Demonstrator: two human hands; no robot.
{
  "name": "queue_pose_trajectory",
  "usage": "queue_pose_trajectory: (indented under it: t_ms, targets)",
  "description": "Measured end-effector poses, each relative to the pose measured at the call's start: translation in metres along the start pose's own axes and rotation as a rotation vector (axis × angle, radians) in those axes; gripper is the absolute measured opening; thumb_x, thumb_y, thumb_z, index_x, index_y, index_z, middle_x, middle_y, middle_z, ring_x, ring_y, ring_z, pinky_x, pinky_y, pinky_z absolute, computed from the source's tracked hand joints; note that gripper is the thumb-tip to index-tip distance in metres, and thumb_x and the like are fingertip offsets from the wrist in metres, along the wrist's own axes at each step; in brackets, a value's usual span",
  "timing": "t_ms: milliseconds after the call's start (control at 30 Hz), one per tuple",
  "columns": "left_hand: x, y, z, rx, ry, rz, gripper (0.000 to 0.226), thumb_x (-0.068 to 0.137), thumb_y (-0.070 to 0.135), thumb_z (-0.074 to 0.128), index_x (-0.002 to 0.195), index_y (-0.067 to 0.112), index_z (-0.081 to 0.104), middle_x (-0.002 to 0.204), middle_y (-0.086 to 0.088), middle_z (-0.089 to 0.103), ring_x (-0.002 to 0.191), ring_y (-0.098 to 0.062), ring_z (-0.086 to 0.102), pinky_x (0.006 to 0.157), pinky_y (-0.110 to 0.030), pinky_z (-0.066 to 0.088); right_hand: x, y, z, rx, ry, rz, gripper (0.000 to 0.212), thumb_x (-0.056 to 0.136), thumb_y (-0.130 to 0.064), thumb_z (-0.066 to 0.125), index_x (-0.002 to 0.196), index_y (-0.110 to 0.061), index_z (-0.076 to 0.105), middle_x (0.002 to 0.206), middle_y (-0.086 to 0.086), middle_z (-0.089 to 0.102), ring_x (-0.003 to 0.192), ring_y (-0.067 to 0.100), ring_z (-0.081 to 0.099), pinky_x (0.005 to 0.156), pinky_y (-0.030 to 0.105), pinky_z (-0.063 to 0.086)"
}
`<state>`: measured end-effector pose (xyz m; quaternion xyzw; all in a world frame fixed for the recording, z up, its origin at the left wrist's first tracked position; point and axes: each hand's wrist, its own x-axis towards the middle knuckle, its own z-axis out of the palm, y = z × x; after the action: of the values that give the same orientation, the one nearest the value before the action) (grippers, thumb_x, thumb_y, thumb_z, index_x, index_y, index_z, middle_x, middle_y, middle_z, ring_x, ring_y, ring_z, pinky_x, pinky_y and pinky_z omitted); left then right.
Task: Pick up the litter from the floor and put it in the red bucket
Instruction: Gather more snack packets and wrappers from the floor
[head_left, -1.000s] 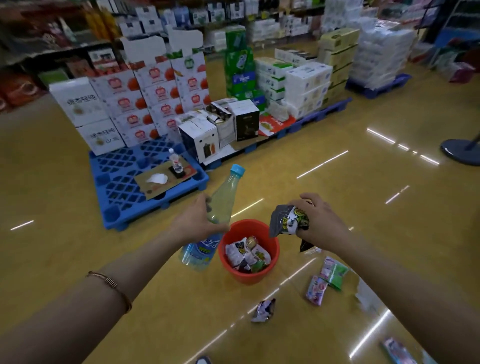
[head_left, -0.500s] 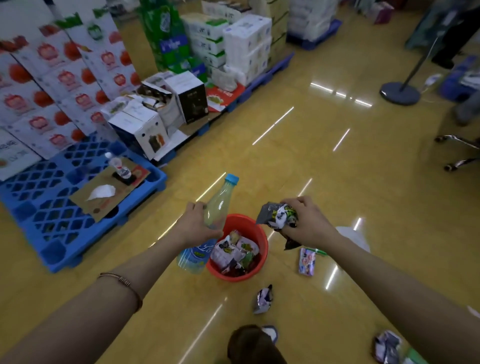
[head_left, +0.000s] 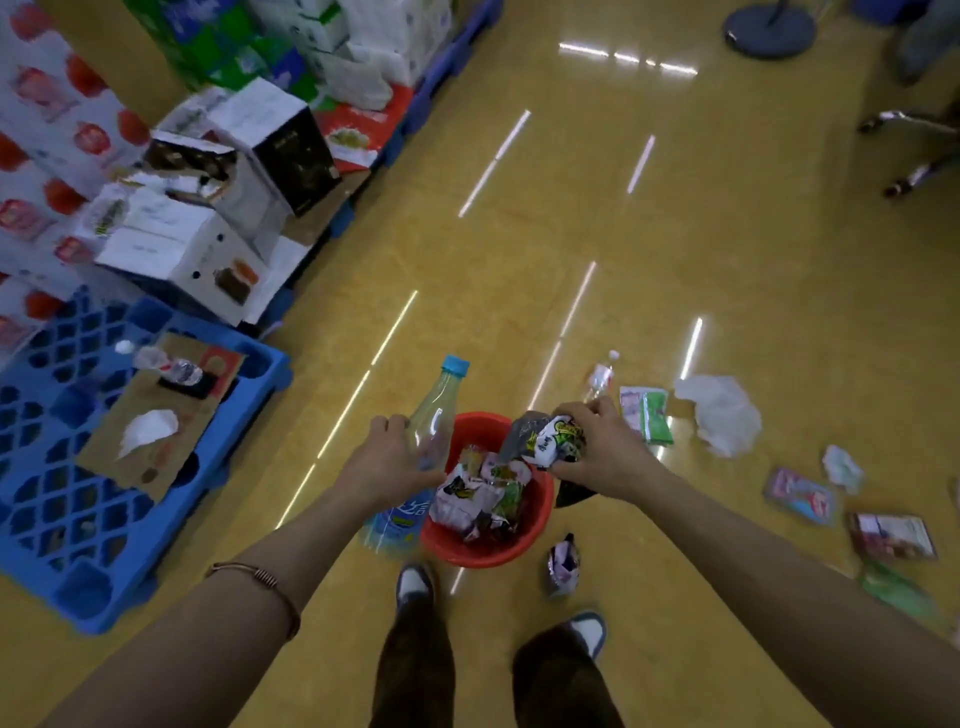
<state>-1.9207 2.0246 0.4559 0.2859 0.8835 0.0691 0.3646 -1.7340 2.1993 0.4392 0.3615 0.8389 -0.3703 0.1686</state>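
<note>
Red bucket (head_left: 485, 555) stands on the floor at the lower centre of the frame, with wrappers inside. Both your arms reach forward to it. Your left hand (head_left: 387, 462) grasps a plastic bottle (head_left: 441, 397) by its middle, cap upward, beside the left rim. Your right hand (head_left: 605, 452) clenches a crumpled wrapper (head_left: 545, 441) above the right rim. More litter (head_left: 800, 496) lies on the floor at the right.

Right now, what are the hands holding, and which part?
The left hand grips the clear bottle round its middle. The right hand grips a crumpled snack wrapper at one end.
</note>
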Motion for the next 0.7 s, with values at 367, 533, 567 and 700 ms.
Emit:
queue_pose_trajectory:
  t_ms: [367,533,567,700]
  targets:
    - [0.202,-0.062,0.124,-0.051,-0.239,0.235,0.099,0.068,0.033,0.081,0.144,0.020,0.020,0.129,-0.006,0.041,0.115,-0.024,0.052,0.095,-0.041,0.048,0.119,0.058,0.166,0.113,0.049,0.265,0.072,0.085,-0.040,0.065,0.143,-0.022,0.028,0.130,0.013,0.035,0.114,0.033,0.047,0.092,0.041,0.048]
    - [0.270,-0.094,0.195,0.042,-0.267,0.254,0.106,0.069,0.040,0.079,0.149,0.024,0.011,0.140,-0.013,0.034,0.123,-0.033,0.046,0.102,-0.047,0.042,0.185,0.092,0.235,0.105,0.004,0.276,0.077,0.084,-0.037,0.067,0.146,-0.024,0.023,0.135,0.014,0.033,0.117,0.035,0.046,0.097,0.043,0.045]
    - [0.279,-0.103,0.209,0.086,-0.277,0.239,0.108,0.071,0.040,0.078,0.150,0.025,0.005,0.140,-0.015,0.033,0.123,-0.035,0.045,0.103,-0.047,0.041,0.196,0.099,0.249,0.116,0.000,0.278,0.077,0.084,-0.037,0.067,0.146,-0.023,0.024,0.138,0.015,0.032,0.120,0.035,0.045,0.099,0.043,0.044]
    - [0.302,-0.135,0.253,0.144,-0.306,0.211,0.110,0.074,0.042,0.075,0.147,0.040,-0.007,0.129,-0.016,0.037,0.113,-0.038,0.051,0.093,-0.046,0.045,0.233,0.118,0.303,0.121,-0.029,0.275,0.074,0.085,-0.037,0.066,0.145,-0.021,0.026,0.139,0.015,0.032,0.122,0.035,0.045,0.100,0.040,0.041]
